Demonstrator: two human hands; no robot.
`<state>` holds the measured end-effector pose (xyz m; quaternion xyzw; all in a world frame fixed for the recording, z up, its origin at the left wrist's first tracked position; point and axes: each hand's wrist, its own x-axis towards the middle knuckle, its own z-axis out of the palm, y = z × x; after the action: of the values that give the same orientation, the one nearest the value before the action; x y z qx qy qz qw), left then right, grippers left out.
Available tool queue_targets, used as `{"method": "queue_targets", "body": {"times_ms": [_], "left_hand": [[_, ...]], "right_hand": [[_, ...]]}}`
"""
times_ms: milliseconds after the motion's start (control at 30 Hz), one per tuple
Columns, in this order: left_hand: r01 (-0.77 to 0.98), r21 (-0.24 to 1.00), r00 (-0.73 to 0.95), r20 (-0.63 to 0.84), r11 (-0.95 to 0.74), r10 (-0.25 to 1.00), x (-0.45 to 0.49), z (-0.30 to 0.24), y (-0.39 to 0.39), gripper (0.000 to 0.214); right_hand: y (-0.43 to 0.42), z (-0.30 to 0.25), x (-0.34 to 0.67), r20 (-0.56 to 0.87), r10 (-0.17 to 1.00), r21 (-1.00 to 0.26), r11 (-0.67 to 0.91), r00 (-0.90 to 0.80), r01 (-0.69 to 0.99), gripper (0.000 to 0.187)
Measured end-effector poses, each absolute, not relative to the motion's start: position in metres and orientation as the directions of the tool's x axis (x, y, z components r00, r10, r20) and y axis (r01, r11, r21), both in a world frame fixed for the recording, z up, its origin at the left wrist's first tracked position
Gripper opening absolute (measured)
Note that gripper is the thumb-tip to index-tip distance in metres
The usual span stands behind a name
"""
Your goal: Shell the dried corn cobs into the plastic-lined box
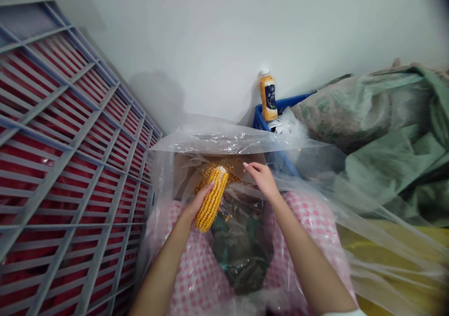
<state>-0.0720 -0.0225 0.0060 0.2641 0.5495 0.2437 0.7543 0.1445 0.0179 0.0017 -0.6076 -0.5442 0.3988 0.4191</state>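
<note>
An ear of yellow corn (212, 201) slants across the middle of the head view, its pale bare tip pointing up and away. My left hand (201, 201) is closed around its left side. To the right of the ear, and apart from it, my right hand (262, 178) hovers with its fingers drawn together; whether anything small is between the fingertips cannot be seen. Beyond the ear, loose corn kernels (233, 178) lie in a heap over brown cardboard (185, 166). Clear plastic sheeting (224, 140) surrounds the heap and covers my checked trouser legs (308, 213).
Tall stacked plastic crates (94, 166) with red contents stand close on the left. At the right, a blue basket (258, 118) holds a yellow bottle (268, 96) and white plastic. Green and beige sacks (386, 161) are piled beside it. A white wall (210, 49) rises behind.
</note>
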Motion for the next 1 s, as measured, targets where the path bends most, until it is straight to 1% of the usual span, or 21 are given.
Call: {"method": "queue_targets", "body": {"times_ms": [167, 300, 367, 467, 667, 800, 933, 1000], "left_hand": [[-0.092, 0.66, 0.226, -0.716, 0.746, 0.661, -0.072, 0.004, -0.017, 0.048], [-0.097, 0.67, 0.197, -0.712, 0.736, 0.674, -0.069, 0.007, -0.019, 0.045], [-0.104, 0.672, 0.186, -0.711, 0.733, 0.678, -0.069, 0.006, -0.019, 0.045], [-0.111, 0.703, 0.166, -0.684, 0.702, 0.711, -0.069, 0.002, -0.017, 0.045], [-0.099, 0.799, 0.2, -0.567, 0.593, 0.799, -0.068, -0.005, -0.018, 0.044], [-0.101, 0.796, 0.187, -0.574, 0.597, 0.797, -0.067, -0.003, -0.019, 0.043], [-0.14, 0.786, 0.183, -0.577, 0.602, 0.796, -0.066, 0.0, -0.019, 0.042], [-0.139, 0.79, 0.188, -0.572, 0.598, 0.799, -0.065, 0.002, -0.018, 0.043]], "right_hand": [[0.016, 0.002, 0.135, -0.013, 1.0, -0.901, -0.005, -0.015, 0.435, 0.039], [0.012, 0.007, 0.131, 0.018, 0.992, -0.883, 0.073, -0.121, 0.463, 0.038], [0.009, 0.011, 0.131, 0.016, 0.983, -0.867, 0.104, -0.181, 0.488, 0.037], [0.006, 0.014, 0.129, 0.0, 0.975, -0.824, 0.126, -0.223, 0.553, 0.035], [0.003, 0.015, 0.122, 0.006, 0.975, -0.784, 0.142, -0.221, 0.604, 0.035], [0.003, 0.015, 0.121, 0.016, 0.985, -0.736, 0.128, -0.171, 0.665, 0.033], [0.002, 0.013, 0.12, 0.055, 0.995, -0.731, 0.1, -0.087, 0.675, 0.028], [0.0, 0.013, 0.115, 0.071, 0.995, -0.703, 0.099, -0.069, 0.704, 0.027]]}}
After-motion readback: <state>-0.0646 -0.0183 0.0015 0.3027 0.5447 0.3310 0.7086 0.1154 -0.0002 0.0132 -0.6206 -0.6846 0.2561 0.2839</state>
